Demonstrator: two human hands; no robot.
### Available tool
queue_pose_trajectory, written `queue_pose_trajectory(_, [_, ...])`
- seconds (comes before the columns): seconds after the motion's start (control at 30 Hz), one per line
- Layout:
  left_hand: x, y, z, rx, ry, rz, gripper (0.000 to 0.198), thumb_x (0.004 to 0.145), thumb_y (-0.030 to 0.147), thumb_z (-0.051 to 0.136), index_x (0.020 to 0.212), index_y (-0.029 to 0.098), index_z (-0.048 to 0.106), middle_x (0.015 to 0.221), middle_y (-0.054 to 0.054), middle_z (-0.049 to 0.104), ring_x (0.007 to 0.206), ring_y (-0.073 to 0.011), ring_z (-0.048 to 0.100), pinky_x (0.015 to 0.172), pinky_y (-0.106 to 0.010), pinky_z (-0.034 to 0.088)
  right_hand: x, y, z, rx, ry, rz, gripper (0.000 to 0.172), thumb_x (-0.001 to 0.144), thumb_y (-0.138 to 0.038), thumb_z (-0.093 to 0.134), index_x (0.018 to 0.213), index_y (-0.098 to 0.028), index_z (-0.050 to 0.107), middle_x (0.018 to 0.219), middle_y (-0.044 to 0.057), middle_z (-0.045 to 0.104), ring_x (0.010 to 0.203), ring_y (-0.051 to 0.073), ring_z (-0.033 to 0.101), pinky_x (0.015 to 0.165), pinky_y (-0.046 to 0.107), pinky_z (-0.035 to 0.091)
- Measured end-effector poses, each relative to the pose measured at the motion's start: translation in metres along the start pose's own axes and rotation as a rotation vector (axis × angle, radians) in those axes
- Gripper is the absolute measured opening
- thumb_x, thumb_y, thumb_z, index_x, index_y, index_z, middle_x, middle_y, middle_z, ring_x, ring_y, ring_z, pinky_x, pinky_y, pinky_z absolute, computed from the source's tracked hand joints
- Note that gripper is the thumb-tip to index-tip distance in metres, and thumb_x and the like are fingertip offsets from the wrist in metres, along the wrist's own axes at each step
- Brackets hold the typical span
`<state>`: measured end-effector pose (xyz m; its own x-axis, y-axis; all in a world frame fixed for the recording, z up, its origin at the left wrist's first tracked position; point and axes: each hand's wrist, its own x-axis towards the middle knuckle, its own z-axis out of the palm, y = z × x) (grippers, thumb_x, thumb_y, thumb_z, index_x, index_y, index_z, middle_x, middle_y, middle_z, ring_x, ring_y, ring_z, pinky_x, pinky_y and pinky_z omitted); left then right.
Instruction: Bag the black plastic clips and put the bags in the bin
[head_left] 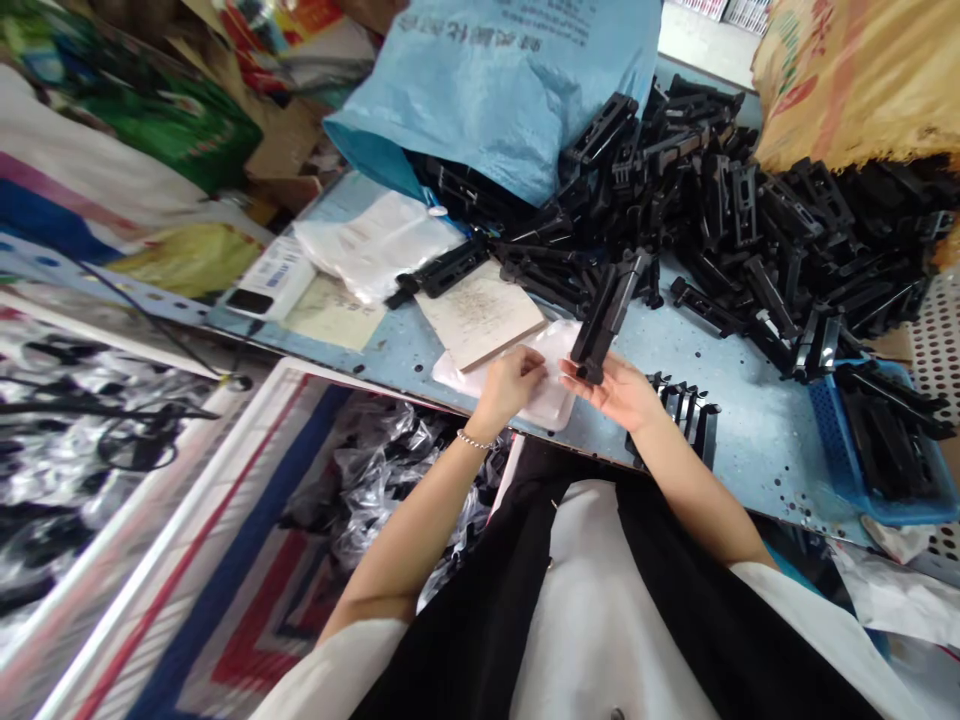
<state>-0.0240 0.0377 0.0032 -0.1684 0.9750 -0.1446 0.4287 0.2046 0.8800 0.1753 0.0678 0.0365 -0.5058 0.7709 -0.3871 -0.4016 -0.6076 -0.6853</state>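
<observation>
My right hand [621,392] grips the lower end of a long black plastic part [607,312], which stands tilted above the blue table [750,430]. My left hand [511,384] is curled just left of it, its fingers pinching the edge of a clear plastic bag [551,365] lying flat at the table's front edge. A bracelet circles my left wrist. A large heap of similar black parts [720,200] fills the table behind my hands.
A light blue sack [495,80] lies at the back, a tan sack [855,80] at the far right. A beige board [480,312], white bags [375,245], a blue basket [885,440] of black parts. Bagged parts [390,480] lie left below.
</observation>
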Motion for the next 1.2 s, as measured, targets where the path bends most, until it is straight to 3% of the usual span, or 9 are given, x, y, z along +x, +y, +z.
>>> queue_pose_trajectory(0.1, [-0.007, -0.002, 0.002, 0.010, 0.060, 0.081, 0.010, 0.083, 0.018, 0.057, 0.092, 0.019, 0.062, 0.081, -0.002, 0.070, 0.073, -0.0169, 0.065, 0.070, -0.029, 0.053, 0.017, 0.010, 0.006, 0.080, 0.019, 0.047, 0.012, 0.081, -0.022, 0.073, 0.091, -0.021, 0.067, 0.097, 0.004, 0.078, 0.105, 0.023, 0.073, 0.100, 0.046, 0.059])
queue_pose_trajectory(0.2, [-0.014, -0.005, -0.004, 0.244, 0.031, 0.297, 0.019, 0.084, 0.008, 0.049, 0.084, 0.018, 0.065, 0.093, -0.010, 0.073, 0.090, -0.0231, 0.068, 0.086, -0.039, 0.056, 0.021, 0.018, 0.004, 0.000, 0.119, -0.018, 0.010, 0.075, -0.020, 0.075, 0.081, -0.021, 0.068, 0.088, 0.003, 0.077, 0.104, 0.023, 0.073, 0.101, 0.042, 0.057])
queue_pose_trajectory(0.33, [-0.014, -0.008, -0.019, 0.458, 0.050, 0.425, 0.035, 0.086, 0.005, 0.043, 0.100, 0.016, 0.073, 0.116, -0.016, 0.072, 0.111, -0.0289, 0.066, 0.102, -0.047, 0.053, -0.014, 0.015, -0.007, -0.139, 0.132, -0.130, 0.019, 0.076, -0.036, 0.080, 0.085, -0.021, 0.072, 0.087, 0.003, 0.077, 0.095, 0.022, 0.074, 0.087, 0.035, 0.062])
queue_pose_trajectory(0.5, [-0.013, -0.001, -0.031, 0.323, 0.060, 0.434, 0.042, 0.094, 0.012, 0.043, 0.129, 0.016, 0.066, 0.137, -0.012, 0.065, 0.130, -0.0240, 0.060, 0.115, -0.042, 0.047, -0.073, 0.018, -0.031, -0.189, -0.135, 0.347, 0.035, 0.077, -0.044, 0.083, 0.088, -0.012, 0.074, 0.080, 0.010, 0.076, 0.072, 0.020, 0.075, 0.061, 0.028, 0.062])
queue_pose_trajectory(0.63, [-0.038, 0.013, -0.024, 0.264, -0.025, 0.599, 0.046, 0.098, 0.010, 0.040, 0.138, 0.016, 0.060, 0.139, -0.015, 0.063, 0.133, -0.0237, 0.059, 0.116, -0.043, 0.047, -0.066, 0.038, -0.039, -0.121, -0.160, 0.490, 0.030, 0.074, -0.035, 0.085, 0.083, -0.009, 0.072, 0.075, 0.011, 0.075, 0.063, 0.016, 0.071, 0.056, 0.023, 0.060])
queue_pose_trajectory(0.8, [-0.080, 0.026, -0.002, 0.170, -0.195, 0.836, 0.061, 0.097, 0.003, 0.038, 0.154, 0.023, 0.041, 0.147, -0.014, 0.056, 0.135, -0.0212, 0.057, 0.113, -0.039, 0.051, -0.042, 0.050, -0.027, -0.144, -0.016, 0.192, 0.026, 0.080, -0.038, 0.077, 0.087, -0.015, 0.067, 0.073, 0.003, 0.071, 0.061, 0.013, 0.066, 0.057, 0.024, 0.058])
queue_pose_trajectory(0.93, [-0.097, 0.032, 0.005, 0.207, -0.226, 0.851, 0.059, 0.098, 0.012, 0.048, 0.156, 0.021, 0.037, 0.144, -0.016, 0.057, 0.135, -0.0251, 0.057, 0.110, -0.043, 0.054, -0.054, 0.049, -0.006, -0.576, 0.059, -0.049, 0.016, 0.089, -0.034, 0.069, 0.095, -0.019, 0.069, 0.076, -0.001, 0.068, 0.061, 0.013, 0.064, 0.061, 0.025, 0.055])
queue_pose_trajectory(1.07, [-0.123, 0.020, -0.042, 0.311, -0.121, 0.651, 0.041, 0.100, 0.024, 0.053, 0.140, 0.025, 0.056, 0.126, -0.010, 0.069, 0.119, -0.0224, 0.067, 0.107, -0.039, 0.056, -0.069, 0.020, -0.002, -1.081, -0.162, -0.170, 0.026, 0.096, -0.025, 0.058, 0.118, -0.021, 0.070, 0.106, 0.005, 0.074, 0.092, 0.020, 0.071, 0.087, 0.036, 0.057])
queue_pose_trajectory(1.2, [-0.148, -0.051, -0.127, 0.504, -0.131, 0.230, 0.035, 0.091, 0.042, 0.055, 0.116, 0.024, 0.071, 0.114, -0.009, 0.076, 0.108, -0.0290, 0.072, 0.099, -0.043, 0.058, -0.062, -0.031, -0.038, -1.713, -0.019, -0.391, 0.052, 0.090, 0.002, 0.041, 0.131, -0.018, 0.066, 0.135, 0.012, 0.066, 0.130, 0.028, 0.057, 0.109, 0.048, 0.045])
